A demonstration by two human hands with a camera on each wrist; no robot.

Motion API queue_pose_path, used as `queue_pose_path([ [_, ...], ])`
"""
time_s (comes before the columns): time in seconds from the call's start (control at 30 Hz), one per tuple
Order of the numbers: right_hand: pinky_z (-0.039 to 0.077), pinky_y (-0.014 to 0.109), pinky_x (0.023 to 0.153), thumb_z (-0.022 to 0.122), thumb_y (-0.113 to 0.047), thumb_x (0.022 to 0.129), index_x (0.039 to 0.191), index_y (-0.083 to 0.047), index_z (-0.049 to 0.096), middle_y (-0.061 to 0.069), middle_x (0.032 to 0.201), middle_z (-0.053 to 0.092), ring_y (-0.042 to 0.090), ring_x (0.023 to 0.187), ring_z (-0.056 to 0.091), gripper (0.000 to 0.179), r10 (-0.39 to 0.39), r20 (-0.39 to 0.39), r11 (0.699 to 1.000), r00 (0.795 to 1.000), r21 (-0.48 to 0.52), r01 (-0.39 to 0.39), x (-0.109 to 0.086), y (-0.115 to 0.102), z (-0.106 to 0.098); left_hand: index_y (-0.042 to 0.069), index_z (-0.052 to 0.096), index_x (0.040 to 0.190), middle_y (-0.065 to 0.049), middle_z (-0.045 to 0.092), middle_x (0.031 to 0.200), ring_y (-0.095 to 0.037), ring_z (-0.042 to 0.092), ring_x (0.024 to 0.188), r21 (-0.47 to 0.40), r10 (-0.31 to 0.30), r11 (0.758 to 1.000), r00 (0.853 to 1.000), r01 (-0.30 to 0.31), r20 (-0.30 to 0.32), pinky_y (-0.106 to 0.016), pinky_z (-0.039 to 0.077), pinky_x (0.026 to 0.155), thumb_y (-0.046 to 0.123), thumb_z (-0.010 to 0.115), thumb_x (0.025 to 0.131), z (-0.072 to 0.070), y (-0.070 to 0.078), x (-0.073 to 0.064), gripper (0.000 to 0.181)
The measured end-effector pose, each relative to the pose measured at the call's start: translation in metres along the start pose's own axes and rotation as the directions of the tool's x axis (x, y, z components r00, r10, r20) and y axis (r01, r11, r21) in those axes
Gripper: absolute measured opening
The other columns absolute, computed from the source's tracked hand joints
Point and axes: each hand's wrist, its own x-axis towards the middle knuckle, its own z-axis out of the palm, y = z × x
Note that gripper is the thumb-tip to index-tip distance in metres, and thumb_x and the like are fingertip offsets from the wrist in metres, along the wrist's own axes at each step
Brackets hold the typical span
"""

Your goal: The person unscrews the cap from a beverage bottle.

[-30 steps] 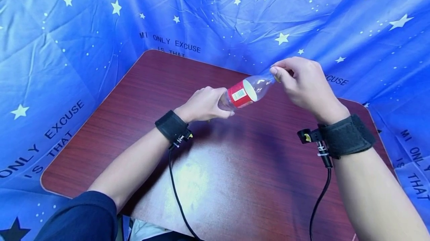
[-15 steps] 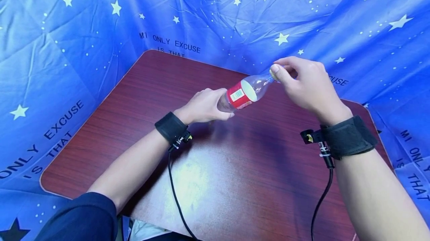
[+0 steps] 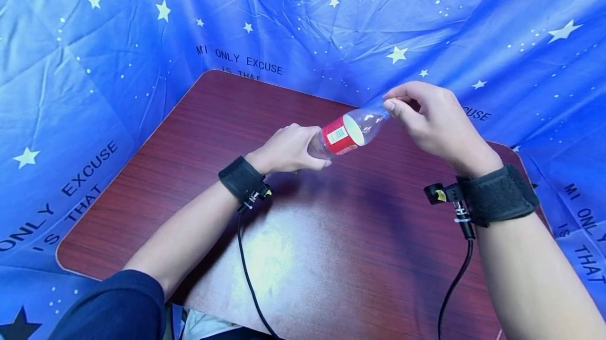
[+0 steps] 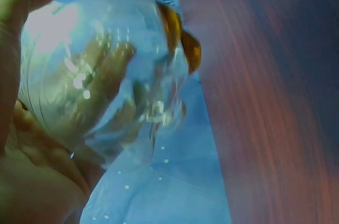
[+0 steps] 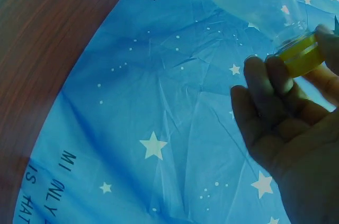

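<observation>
A clear plastic bottle (image 3: 342,132) with a red label is held tilted above the table, its neck up to the right. My left hand (image 3: 290,148) grips it around the base. In the left wrist view, the bottle's ridged bottom (image 4: 132,70) shows a little amber liquid, with fingers seen through the plastic. At the neck, my right hand (image 3: 428,119) pinches a yellow cap (image 5: 303,57) between thumb and fingers. That cap sits at the bottle mouth in the right wrist view; the head view hides it behind the fingers.
Below the hands is a dark red wood-grain table (image 3: 227,113) with rounded corners. A blue star-printed cloth (image 3: 303,24) hangs around it. Black wrist straps with small cameras trail cables (image 3: 251,282) toward the table's near edge.
My right wrist has shifted slightly to the right and turned, with its fingers still at the cap. The bottle has wobbled a little; my left hand stays nearly where it was.
</observation>
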Motion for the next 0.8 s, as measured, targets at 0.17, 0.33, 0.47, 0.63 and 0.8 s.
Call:
queue_pose_path([
  [0.17, 0.041, 0.019, 0.079, 0.064, -0.022, 0.105, 0.128, -0.018, 0.075, 0.0, 0.109, 0.072, 0.007, 0.091, 0.054, 0.026, -0.09, -0.044, 0.996, 0.995, 0.018, 0.091, 0.0, -0.002, 0.001, 0.015, 0.065, 0.118, 0.005, 0.076, 0.097, -0.013, 0.067, 0.082, -0.067, 0.002, 0.998, 1.0, -0.002, 0.009, -0.035, 0.053, 0.072, 0.047, 0.083, 0.083, 0.002, -0.003, 0.0, 0.05],
  [0.33, 0.044, 0.014, 0.084, 0.065, -0.035, 0.104, 0.143, -0.027, 0.064, 0.0, 0.119, 0.072, 0.004, 0.1, 0.062, 0.04, 0.015, 0.015, 0.998, 1.0, 0.059, -0.016, 0.0, -0.003, -0.003, 0.015, 0.063, 0.121, 0.004, 0.076, 0.101, -0.013, 0.068, 0.086, -0.078, -0.004, 0.997, 1.0, 0.005, 0.009, -0.035, 0.054, 0.075, 0.047, 0.081, 0.084, 0.003, -0.004, -0.001, 0.052],
  [0.47, 0.043, 0.019, 0.08, 0.059, -0.05, 0.104, 0.152, -0.029, 0.053, 0.008, 0.124, 0.072, 0.0, 0.098, 0.063, 0.053, 0.135, 0.02, 0.99, 0.991, 0.047, -0.136, 0.001, -0.003, -0.008, 0.014, 0.063, 0.118, 0.004, 0.076, 0.099, -0.012, 0.068, 0.085, -0.07, 0.003, 0.998, 1.0, -0.002, 0.007, -0.035, 0.054, 0.074, 0.047, 0.081, 0.085, 0.003, -0.003, -0.002, 0.05],
  [0.63, 0.045, 0.027, 0.068, 0.052, -0.065, 0.101, 0.126, -0.016, 0.071, 0.008, 0.089, 0.076, 0.008, 0.073, 0.067, 0.058, 0.258, 0.049, 0.964, 0.965, 0.055, -0.261, 0.002, -0.003, -0.012, 0.014, 0.063, 0.115, 0.006, 0.075, 0.096, -0.01, 0.067, 0.084, -0.037, 0.017, 0.999, 1.0, -0.016, 0.02, -0.035, 0.054, 0.072, 0.049, 0.081, 0.084, 0.004, -0.001, -0.003, 0.05],
  [0.8, 0.047, 0.03, 0.057, 0.057, -0.068, 0.097, 0.103, -0.012, 0.075, 0.002, 0.07, 0.074, 0.018, 0.063, 0.07, 0.059, 0.31, 0.117, 0.946, 0.944, 0.061, -0.318, 0.001, -0.003, -0.011, 0.016, 0.062, 0.117, 0.006, 0.076, 0.099, -0.008, 0.067, 0.086, -0.011, 0.02, 1.0, 0.999, -0.019, 0.037, -0.034, 0.054, 0.073, 0.05, 0.081, 0.084, 0.005, 0.0, -0.004, 0.051],
])
